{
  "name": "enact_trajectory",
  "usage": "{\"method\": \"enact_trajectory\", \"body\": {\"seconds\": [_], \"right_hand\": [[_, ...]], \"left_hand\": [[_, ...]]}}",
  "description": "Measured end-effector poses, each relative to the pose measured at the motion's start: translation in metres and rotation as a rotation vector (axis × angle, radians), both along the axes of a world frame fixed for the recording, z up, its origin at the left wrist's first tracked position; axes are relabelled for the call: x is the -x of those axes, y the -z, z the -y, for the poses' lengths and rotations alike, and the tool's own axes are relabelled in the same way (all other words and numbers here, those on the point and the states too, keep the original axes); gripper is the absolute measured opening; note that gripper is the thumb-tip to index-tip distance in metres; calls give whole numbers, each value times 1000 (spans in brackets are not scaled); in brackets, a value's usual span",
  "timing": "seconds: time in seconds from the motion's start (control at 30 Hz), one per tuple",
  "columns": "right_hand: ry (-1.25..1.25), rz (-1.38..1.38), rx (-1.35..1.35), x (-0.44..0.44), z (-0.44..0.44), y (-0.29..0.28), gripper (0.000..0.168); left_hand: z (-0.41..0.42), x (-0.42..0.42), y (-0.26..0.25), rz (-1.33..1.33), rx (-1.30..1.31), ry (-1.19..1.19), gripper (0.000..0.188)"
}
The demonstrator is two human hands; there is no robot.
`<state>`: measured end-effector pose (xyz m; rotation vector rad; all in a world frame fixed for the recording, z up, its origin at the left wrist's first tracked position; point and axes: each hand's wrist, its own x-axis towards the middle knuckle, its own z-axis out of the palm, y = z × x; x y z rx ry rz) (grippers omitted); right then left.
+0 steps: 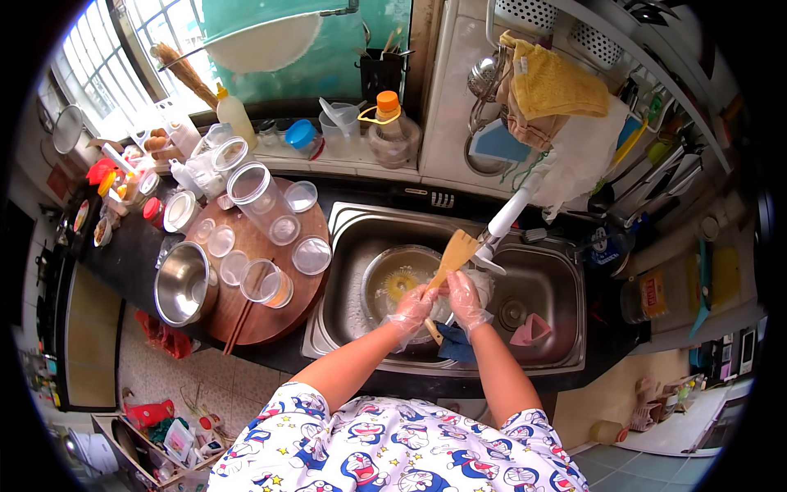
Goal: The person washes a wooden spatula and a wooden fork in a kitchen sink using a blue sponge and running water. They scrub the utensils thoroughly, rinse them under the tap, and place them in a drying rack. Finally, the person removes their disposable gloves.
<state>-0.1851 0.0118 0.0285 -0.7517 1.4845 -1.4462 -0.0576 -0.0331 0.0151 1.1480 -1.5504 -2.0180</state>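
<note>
Both my hands wear clear disposable plastic gloves and meet over the double-bowl steel sink (348, 212). My left hand (413, 309) grips the handle of a slotted wooden spatula (460, 247), its head slanting up and away. My right hand (467, 301) closes around the spatula's neck; its fingertips are partly hidden. Below them, in the left bowl, stands a round metal basin (371, 289) of water with a yellow scrubber (399, 283). A dark blue cloth (456, 343) hangs beneath my right wrist, by the front of the sink. The white faucet (511, 209) reaches over close to the spatula's head.
Left of the sink, a round wooden board (270, 329) carries plastic cups, lids and chopsticks (238, 328). A steel bowl (182, 284) overlaps its edge. A pink triangular strainer (530, 330) lies in the right bowl. Utensils (667, 169) and a yellow towel (553, 80) hang at right.
</note>
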Motion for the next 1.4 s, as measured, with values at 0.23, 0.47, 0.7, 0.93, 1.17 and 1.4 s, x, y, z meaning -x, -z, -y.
{"method": "enact_trajectory", "body": {"seconds": [0.23,0.47,0.7,0.93,1.17,1.4], "right_hand": [[130,-761,-83,55,-32,-20,27],[135,-441,-76,105,-30,-15,23],[-307,-868,22,6,-29,-30,47],[-476,-116,-134,-44,-25,-18,38],[-242,-392,-97,-15,-44,-57,28],[17,-308,-270,69,-111,-130,34]], "left_hand": [[24,-43,24,-207,158,-313,24],[29,-68,12,-109,100,-297,28],[5,-63,-10,-73,-91,9,28],[-12,-57,13,-337,-97,181,32],[1,-73,42,374,20,13,31],[4,-73,31,362,82,-8,24]]}}
